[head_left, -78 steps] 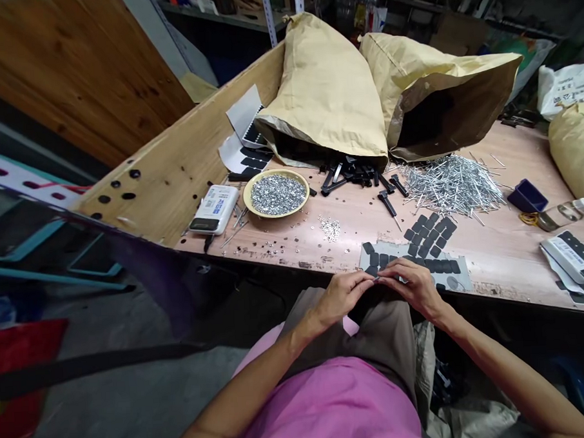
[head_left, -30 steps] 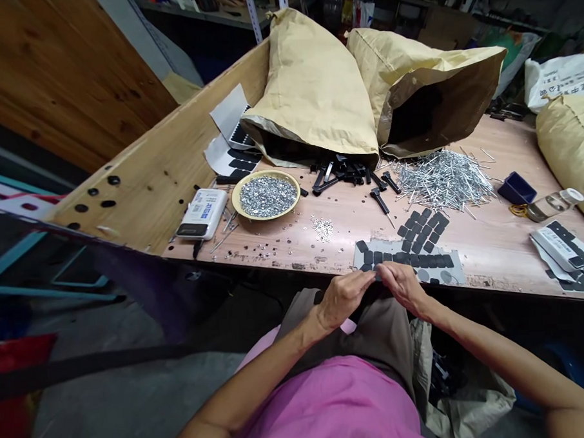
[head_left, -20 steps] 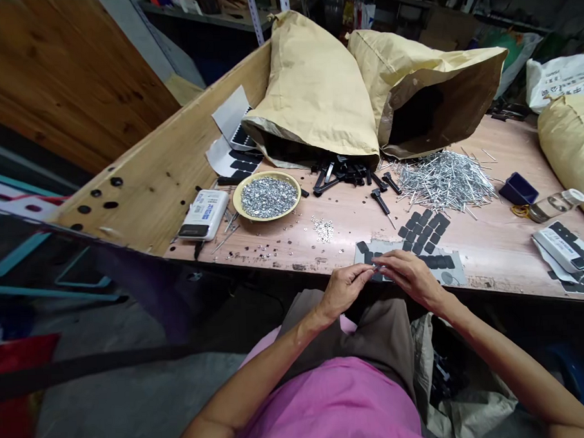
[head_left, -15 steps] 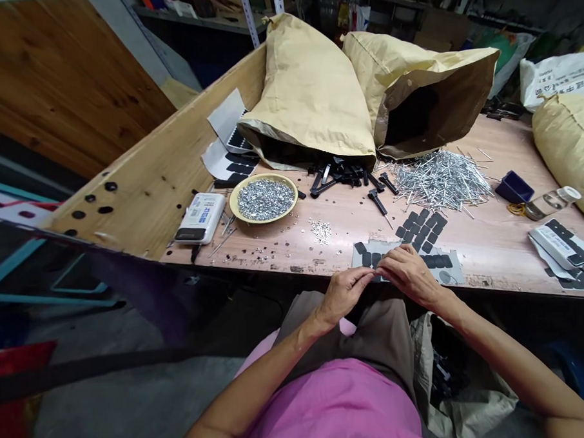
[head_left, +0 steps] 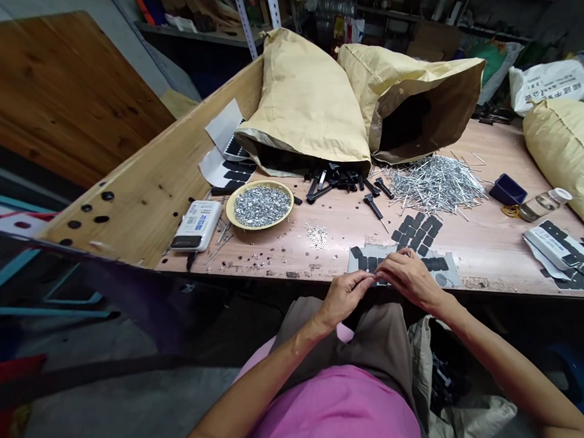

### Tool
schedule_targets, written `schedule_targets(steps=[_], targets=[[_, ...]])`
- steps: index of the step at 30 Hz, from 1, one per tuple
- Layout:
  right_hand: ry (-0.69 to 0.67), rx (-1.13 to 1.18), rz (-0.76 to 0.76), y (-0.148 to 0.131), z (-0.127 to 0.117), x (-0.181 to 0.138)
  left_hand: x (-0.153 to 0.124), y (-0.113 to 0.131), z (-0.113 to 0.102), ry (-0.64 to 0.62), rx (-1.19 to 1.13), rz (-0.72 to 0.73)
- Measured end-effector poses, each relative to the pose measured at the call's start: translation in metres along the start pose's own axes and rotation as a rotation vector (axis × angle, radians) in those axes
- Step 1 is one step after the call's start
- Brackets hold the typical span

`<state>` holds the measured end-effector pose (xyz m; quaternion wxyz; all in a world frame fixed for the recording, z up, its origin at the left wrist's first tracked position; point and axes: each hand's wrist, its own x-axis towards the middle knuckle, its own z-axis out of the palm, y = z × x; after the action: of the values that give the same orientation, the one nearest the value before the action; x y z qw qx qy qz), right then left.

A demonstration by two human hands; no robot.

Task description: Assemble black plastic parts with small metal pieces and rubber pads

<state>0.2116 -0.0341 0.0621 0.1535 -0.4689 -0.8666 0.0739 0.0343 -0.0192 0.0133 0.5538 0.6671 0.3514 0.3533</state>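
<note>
My left hand (head_left: 346,295) and my right hand (head_left: 406,273) meet at the table's front edge, fingertips pinched close together. Whatever lies between them is too small or hidden to name. Just behind the fingers is a grey backing sheet (head_left: 450,278) with dark rounded stickers (head_left: 436,264) on it, partly covered by my right hand. More dark stickers (head_left: 417,231) lie in rows beyond it. A black plastic part with a metal pin (head_left: 375,206) rests behind my hands, and small pale washers (head_left: 316,236) are scattered to their left.
A yellow bowl (head_left: 230,215) of small metal pieces stands left, beside a white device (head_left: 198,226). Large paper sacks (head_left: 311,102) lie at the back, with black parts (head_left: 336,180) and a heap of metal pins (head_left: 438,183) before them. A blue tray (head_left: 507,190) and a bottle (head_left: 538,206) are right.
The view has shifted slightly, so the table sits a little lower and further left. Both hands keep their pinch at the table edge, with only slight finger movement.
</note>
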Motion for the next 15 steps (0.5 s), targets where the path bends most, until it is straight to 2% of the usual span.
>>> schedule_targets(steps=[3, 6, 9, 12, 15], targets=[[-0.015, -0.053, 0.091, 0.000, 0.002, 0.000, -0.002, 0.002, 0.005, 0.075, -0.054, -0.014], [0.038, 0.064, 0.361, 0.003, 0.002, -0.005, 0.002, 0.009, 0.011, 0.126, -0.267, -0.147], [0.146, 0.345, 0.586, 0.005, 0.007, -0.012, 0.016, 0.017, 0.018, 0.163, -0.617, -0.223], [0.255, 0.713, 0.628, 0.002, 0.020, -0.016, 0.035, 0.021, 0.029, 0.233, -0.861, -0.232], [0.408, 0.987, 0.680, -0.002, 0.034, -0.015, 0.051, 0.020, 0.045, 0.332, -0.961, -0.282]])
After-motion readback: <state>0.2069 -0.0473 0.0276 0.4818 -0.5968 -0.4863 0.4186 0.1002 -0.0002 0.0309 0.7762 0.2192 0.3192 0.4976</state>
